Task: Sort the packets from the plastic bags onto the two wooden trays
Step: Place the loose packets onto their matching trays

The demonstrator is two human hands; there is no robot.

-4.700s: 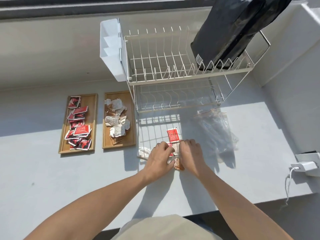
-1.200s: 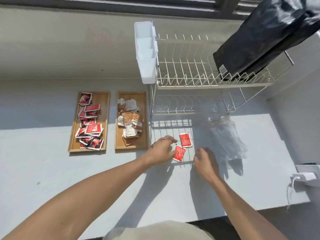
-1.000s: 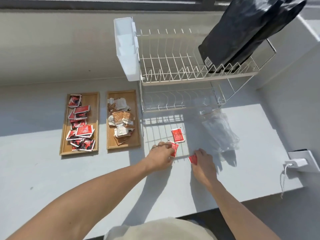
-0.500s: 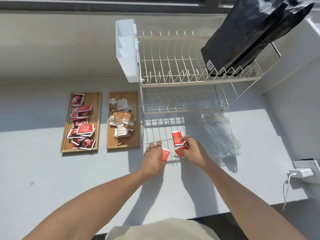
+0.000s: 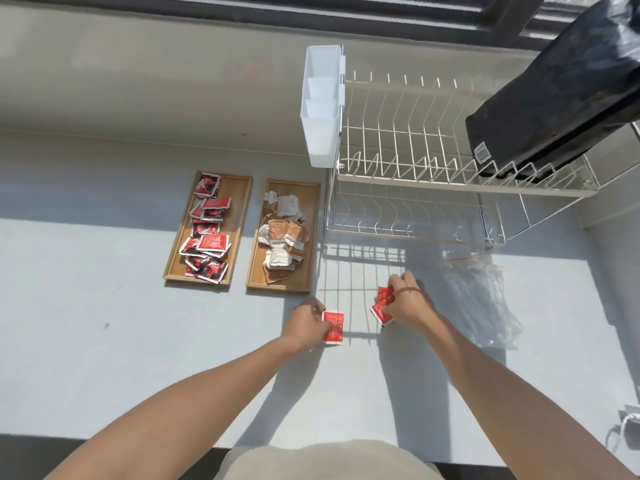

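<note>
Two wooden trays lie side by side on the white counter. The left tray (image 5: 242, 202) holds several red packets (image 5: 207, 242); the right tray (image 5: 311, 216) holds several brown and white packets (image 5: 284, 237). My left hand (image 5: 304, 325) pinches one red packet (image 5: 334, 327) just below the right tray's near corner. My right hand (image 5: 408, 301) is closed on red packets (image 5: 382, 304), with two seeming to overlap in its fingers. The empty clear plastic bags (image 5: 481, 299) lie crumpled to the right of that hand.
A two-tier white wire dish rack (image 5: 415, 161) stands behind my hands, with a white cutlery holder (image 5: 320, 105) on its left end and a black bag (image 5: 561, 95) on its top tier. A white charger and cable (image 5: 628, 424) sit at the counter's right edge.
The loose red packet that lay on the counter is gone; my right hand has gathered it with the one it held. My left hand still pinches its red packet.
</note>
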